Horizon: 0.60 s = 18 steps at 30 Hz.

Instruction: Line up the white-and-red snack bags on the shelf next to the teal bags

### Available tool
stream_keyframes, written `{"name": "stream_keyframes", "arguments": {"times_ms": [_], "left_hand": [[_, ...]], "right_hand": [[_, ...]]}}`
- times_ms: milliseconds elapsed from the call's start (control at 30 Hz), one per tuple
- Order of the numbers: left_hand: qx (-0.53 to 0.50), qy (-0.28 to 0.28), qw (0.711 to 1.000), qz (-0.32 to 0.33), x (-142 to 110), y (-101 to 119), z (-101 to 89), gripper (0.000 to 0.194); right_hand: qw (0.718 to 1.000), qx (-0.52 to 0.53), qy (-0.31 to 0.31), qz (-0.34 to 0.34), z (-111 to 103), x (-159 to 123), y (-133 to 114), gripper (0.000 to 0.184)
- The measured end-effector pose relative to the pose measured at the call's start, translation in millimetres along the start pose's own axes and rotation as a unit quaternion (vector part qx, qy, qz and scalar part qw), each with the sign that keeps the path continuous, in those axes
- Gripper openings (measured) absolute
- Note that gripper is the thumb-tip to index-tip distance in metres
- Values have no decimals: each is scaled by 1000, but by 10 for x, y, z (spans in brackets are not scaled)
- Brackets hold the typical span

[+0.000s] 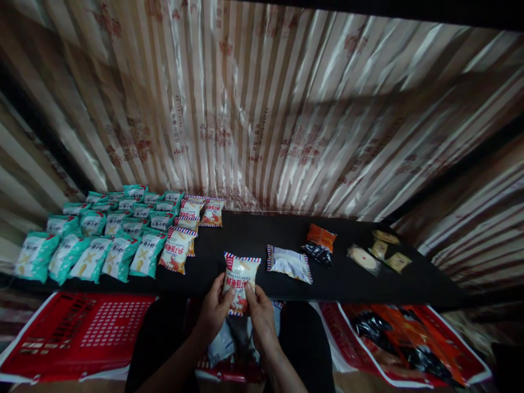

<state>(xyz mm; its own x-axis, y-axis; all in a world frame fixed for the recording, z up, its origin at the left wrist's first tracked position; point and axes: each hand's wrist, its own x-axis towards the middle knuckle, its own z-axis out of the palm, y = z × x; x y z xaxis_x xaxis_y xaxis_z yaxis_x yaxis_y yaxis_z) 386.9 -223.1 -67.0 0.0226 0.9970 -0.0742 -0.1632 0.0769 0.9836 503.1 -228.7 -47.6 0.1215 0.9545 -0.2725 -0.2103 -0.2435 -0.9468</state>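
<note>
The left hand [219,303] and right hand [261,311] both grasp a white-and-orange, rectangular plastic snack packet [242,273] at the front edge of the flat black worktop [254,232], printed face toward the person, long axis running away from the body, one striped end pointing toward the shiny, striped curtain [245,109].

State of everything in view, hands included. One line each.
Held packet: between both hands, printed front showing
Left hand: gripping, thumb on the front
Right hand: gripping, thumb on the front
Teal packets: grouped in rows
Red-and-white packets: clustered beside the teal ones
Whitish packet: lying flat
Orange-and-black packet: lying down
Small yellowish packets: lying loose
Right basket: holding orange-and-black packages
Curtain: hanging, creased
</note>
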Motion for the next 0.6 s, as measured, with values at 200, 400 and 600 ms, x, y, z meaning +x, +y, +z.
{"name": "stream_keyframes", "arguments": {"times_ms": [200, 400, 600], "left_hand": [[64, 45, 997, 17, 84, -74, -24, 49], [158, 105, 981, 39, 262, 49, -76, 48], [236, 123, 963, 52, 449, 73, -123, 47]], "right_hand": [[998, -49, -19, -23, 68, 175, -53, 44], [996, -25, -84, 6, 144, 278, -188, 54], [990, -28, -131, 34, 167, 448, -299, 52]]}}
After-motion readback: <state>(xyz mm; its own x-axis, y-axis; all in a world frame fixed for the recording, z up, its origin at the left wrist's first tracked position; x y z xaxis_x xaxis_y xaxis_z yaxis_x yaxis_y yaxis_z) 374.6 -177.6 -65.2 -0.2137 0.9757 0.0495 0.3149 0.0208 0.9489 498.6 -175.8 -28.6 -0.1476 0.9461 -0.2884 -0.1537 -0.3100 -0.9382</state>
